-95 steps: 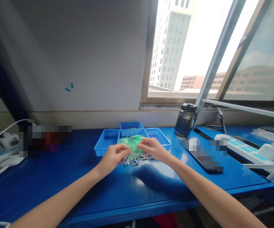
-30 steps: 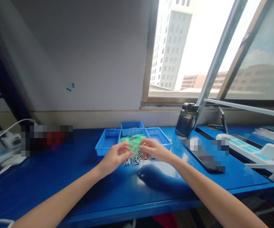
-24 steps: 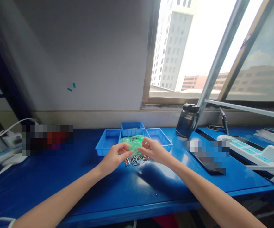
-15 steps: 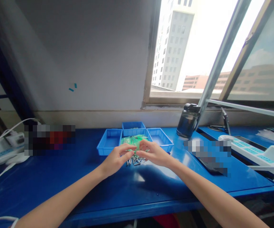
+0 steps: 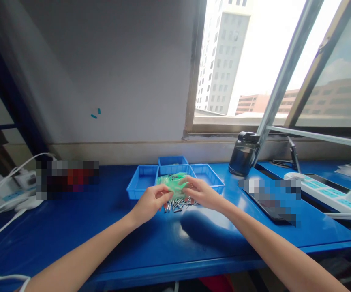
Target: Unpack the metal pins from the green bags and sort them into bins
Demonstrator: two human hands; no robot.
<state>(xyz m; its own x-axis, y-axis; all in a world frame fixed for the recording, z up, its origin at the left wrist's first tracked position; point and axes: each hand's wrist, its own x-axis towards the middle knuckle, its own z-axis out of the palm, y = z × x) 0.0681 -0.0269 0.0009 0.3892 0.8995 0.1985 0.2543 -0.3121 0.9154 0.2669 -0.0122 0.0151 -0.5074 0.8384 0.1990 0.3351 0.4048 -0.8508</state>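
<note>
Both my hands meet over a pile of small metal screws (image 5: 178, 205) on the blue table (image 5: 151, 243). My left hand (image 5: 150, 202) and my right hand (image 5: 200, 192) each pinch an edge of a small green plastic bag (image 5: 175, 188) held between them just above the pile. Behind it lies a heap of more green bags (image 5: 171, 179) in the middle blue tray (image 5: 193, 173). The fingertips are closed on the bag; what is inside it I cannot make out.
Blue trays stand to the left (image 5: 142, 186), right (image 5: 208, 176) and back (image 5: 173, 162). A dark jar (image 5: 242, 154) stands by a metal post. Power strips and white cables lie at the far left (image 5: 8, 190) and far right (image 5: 327, 194). A dark flat device (image 5: 272, 211) lies to the right.
My hands closed together over the screw pile, then lifted a green bag between them. The view drifted slightly, so everything sits a bit further right.
</note>
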